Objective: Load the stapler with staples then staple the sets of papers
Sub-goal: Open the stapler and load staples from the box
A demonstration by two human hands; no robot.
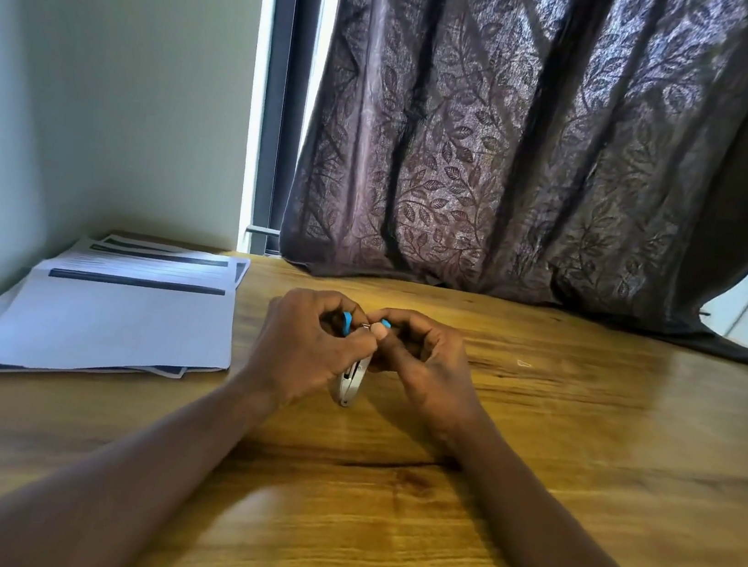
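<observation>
Blue-and-metal stapler (351,383) clamped in grip of left hand (300,350) and right hand (427,370); papers (116,324) illegible.

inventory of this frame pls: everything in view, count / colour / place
small blue-and-silver metal stapler: one, blue and silver, table centre, between both hands.
printed white paper sheets with dark header bars: one loose overlapping pile, sheet count unclear, white and navy, table's left side.
brown wooden table: one, honey brown, lower frame.
dark leaf-patterned curtain: one, purplish brown, behind the table, hem on its far edge.
dark window frame: one, dark grey, left of the curtain.
pale wall: one, pale green, far left.
small pale scrap: one, whitish, on the table right of the hands; too small to identify.
left hand: one, fingers curled round the stapler.
right hand: one, fingers curled round the stapler.
</observation>
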